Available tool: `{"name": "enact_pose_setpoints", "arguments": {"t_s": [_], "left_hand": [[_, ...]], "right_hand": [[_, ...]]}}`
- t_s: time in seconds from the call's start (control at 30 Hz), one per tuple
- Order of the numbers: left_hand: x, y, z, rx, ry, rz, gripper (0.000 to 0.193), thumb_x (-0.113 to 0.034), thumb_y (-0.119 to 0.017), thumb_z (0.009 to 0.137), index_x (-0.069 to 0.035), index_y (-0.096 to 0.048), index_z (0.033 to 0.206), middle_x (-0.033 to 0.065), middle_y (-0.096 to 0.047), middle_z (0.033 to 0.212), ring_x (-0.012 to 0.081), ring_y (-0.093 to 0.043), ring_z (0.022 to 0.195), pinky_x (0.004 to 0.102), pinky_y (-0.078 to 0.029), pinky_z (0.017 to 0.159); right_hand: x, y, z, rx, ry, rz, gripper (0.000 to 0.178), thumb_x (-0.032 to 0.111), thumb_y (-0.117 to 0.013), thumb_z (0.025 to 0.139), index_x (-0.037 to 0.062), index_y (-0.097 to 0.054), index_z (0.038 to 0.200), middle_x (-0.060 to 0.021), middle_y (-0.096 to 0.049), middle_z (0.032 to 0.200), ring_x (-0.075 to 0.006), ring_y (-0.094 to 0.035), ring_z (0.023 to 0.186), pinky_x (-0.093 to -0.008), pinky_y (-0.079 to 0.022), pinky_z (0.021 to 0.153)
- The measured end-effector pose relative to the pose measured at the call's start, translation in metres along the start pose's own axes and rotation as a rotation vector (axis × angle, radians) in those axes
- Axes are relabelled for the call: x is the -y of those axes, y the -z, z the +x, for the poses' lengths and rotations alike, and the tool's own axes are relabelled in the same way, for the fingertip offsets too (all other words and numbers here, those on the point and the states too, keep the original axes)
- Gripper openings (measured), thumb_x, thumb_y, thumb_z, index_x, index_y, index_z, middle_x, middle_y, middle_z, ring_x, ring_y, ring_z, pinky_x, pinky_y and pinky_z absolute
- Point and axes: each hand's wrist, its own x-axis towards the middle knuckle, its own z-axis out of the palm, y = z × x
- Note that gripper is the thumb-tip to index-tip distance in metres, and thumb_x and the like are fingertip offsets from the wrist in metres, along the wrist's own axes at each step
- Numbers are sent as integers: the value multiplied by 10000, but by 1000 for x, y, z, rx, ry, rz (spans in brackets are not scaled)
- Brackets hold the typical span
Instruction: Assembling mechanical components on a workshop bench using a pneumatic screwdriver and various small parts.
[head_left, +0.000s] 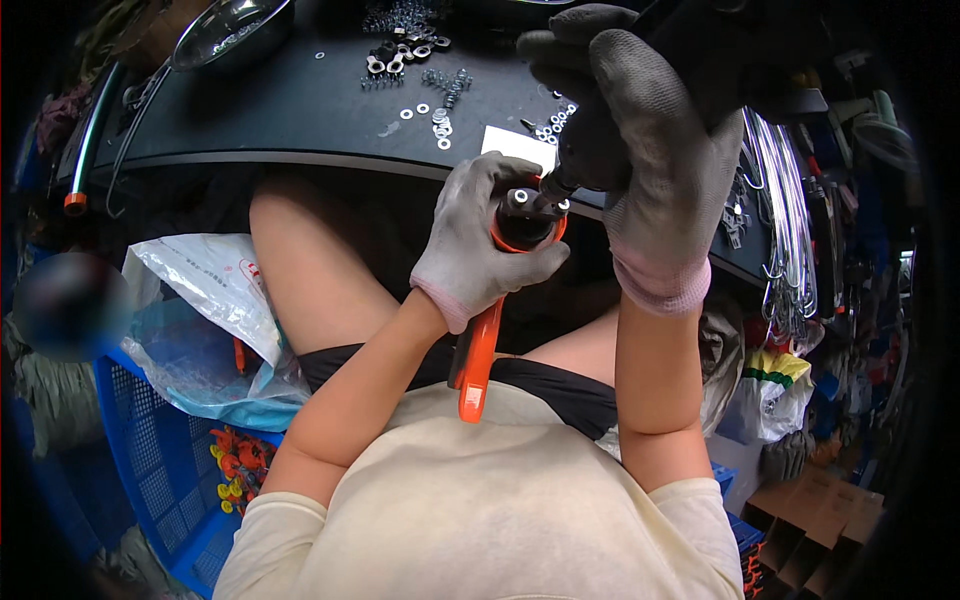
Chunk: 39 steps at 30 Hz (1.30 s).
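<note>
One orange tool (480, 365) is held above the lap, near the front edge of the surface (260, 115), by the left hand (475, 225), closed around its head. One black driver (595, 150) is gripped by the right hand (665, 160), its fingers partly hidden; the tool's top is partly blocked by it. A wide stretch separates the metal bowl (232, 35) from the springs (448, 85). Three washers (422, 108) are set singly. The lap is flanked by one blue basket (150, 450).
</note>
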Motion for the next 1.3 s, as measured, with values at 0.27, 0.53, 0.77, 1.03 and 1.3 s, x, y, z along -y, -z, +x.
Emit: {"name": "enact_pose_setpoints", "arguments": {"t_s": [0.27,0.53,0.77,1.03,1.3], "left_hand": [[2,-2,0,-41,-35,51,608,-299,-796,582,-68,-531,1078,111,-525,994,284,-507,986,386,-407,920],[-2,3,2,60,-25,92,623,-88,-773,646,-7,-425,1156,99,-562,1005,141,-604,859,282,-533,748],[-2,0,-1,-47,66,36,642,-312,-817,572,-48,-551,1094,134,-556,1045,291,-551,1014,401,-422,939],[-9,6,1,62,59,100,619,-92,-775,644,-18,-436,1156,106,-604,955,139,-641,670,245,-538,548],[-8,6,0,56,6,129,564,-115,-773,650,-7,-465,1111,95,-588,929,124,-629,668,247,-545,545]], "right_hand": [[-13,19,10,179,-99,355,371,-28,-590,775,-1,-474,1126,-81,-612,825,-123,-595,581,-238,-478,511],[-41,41,19,426,295,188,289,198,-501,930,-70,-600,972,-120,-619,783,-138,-606,608,-216,-461,485],[5,15,8,263,-147,373,448,-66,-527,761,20,-437,1192,-127,-628,843,-113,-582,543,-228,-468,485],[-26,28,20,346,-132,441,379,16,-587,741,29,-467,1101,-95,-597,749,-155,-568,520,-267,-477,473],[-11,20,8,161,-182,449,297,148,-652,796,19,-504,1020,-64,-566,641,-133,-516,479,-278,-399,427]]}}
